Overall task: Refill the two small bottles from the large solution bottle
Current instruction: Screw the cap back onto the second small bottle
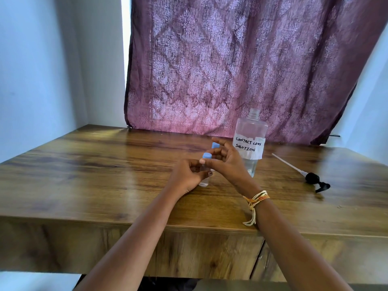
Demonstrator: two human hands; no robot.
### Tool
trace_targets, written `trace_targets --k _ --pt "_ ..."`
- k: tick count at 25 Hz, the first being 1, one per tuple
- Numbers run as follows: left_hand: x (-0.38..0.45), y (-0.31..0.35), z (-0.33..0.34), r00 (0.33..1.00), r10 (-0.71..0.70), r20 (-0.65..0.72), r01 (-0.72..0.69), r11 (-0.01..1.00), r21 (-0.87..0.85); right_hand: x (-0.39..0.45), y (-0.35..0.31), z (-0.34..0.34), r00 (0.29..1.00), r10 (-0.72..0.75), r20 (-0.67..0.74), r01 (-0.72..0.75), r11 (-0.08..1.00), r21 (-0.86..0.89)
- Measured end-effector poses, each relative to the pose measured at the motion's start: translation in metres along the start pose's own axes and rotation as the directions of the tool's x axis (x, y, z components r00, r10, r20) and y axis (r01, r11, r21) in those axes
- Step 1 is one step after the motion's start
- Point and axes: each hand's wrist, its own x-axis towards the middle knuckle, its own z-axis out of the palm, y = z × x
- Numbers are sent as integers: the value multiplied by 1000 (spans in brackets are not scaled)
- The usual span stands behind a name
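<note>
The left hand [186, 175] wraps around a small bottle [204, 181] standing on the table [105, 164]. The right hand [226, 162] pinches its blue cap [206, 155]. A second cap [215, 145] peeks out just behind. The big bottle [251, 139] stands open to the right, its pump [315, 181] lying well apart. I think the cap is being turned: hold the bottle still and upright, and twist gently.

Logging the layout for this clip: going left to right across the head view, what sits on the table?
Left hand gripping a small bottle → right hand at its blue cap → large solution bottle, uncapped → pump head lying on the table.
</note>
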Motion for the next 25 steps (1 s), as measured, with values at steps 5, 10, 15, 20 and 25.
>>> trace_targets --k 5,10,15,20,25 --pt "1 0 1 1000 -24 4 24 1000 2 -1 0 -5 994 -6 108 0 998 59" --pt "2 -2 1 1000 2 -5 -2 1000 6 0 1 0 1000 -6 2 6 998 -58" --pt "2 -3 1 1000 -3 3 3 1000 -14 1 5 -1 998 21 54 -22 1000 12" --pt "1 -1 1 999 -34 8 34 999 1 1 2 -4 991 16 131 -29 995 100" --pt "1 -1 1 1000 -7 -3 7 1000 -3 1 3 0 1000 -4 18 4 1000 -27"
